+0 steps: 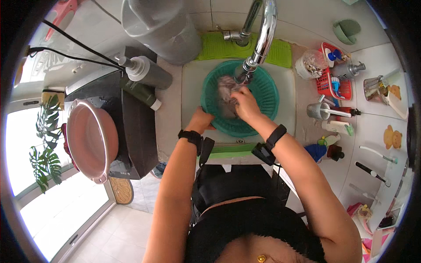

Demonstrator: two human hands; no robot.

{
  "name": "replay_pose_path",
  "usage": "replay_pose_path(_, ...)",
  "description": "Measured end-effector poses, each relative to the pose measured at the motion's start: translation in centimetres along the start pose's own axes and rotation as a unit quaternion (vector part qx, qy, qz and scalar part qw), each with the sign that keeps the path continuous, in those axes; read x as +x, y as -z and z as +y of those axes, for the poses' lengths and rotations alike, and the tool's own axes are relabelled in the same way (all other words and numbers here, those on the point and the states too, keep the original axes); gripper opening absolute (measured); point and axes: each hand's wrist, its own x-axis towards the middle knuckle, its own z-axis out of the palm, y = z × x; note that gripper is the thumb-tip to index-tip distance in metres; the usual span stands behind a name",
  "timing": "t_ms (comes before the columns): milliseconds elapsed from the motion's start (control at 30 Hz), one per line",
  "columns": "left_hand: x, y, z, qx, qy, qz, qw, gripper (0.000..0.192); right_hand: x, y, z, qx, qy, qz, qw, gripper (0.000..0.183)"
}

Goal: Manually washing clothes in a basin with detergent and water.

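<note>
A green plastic basin (268, 121) with ribbed walls sits in the white sink (190, 85). My left hand (201, 120) grips its lower left rim. A pale, wet cloth (227, 87) lies inside, partly blurred. My right hand (246, 104) reaches into the basin, its curled fingers pinching the edge of this cloth. Right above hangs the chrome faucet (263, 42), its dark spout end (243, 74) close over the cloth and my right fingers. Whether water is running is hard to tell.
Left of the sink stand a grey pump bottle (151, 72), a dark green tube (139, 92) and a pink basin (88, 141) on a black appliance (139, 138). A grey bucket (171, 36) stands behind. Along the right are a red basket (334, 87) and a metal cup (317, 111).
</note>
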Motion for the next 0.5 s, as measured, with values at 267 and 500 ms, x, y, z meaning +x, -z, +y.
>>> replay_pose_path(267,-1.0,1.0,1.0,-0.080,-0.018,-0.003,0.997,0.039,-2.4,6.1,-0.9,-0.100,0.053,-0.341,0.933,0.027)
replay_pose_path(500,-0.9,1.3,2.8,-0.026,0.044,-0.036,0.998,0.040,-7.5,12.2,0.0,0.026,-0.123,-0.229,0.965,0.027)
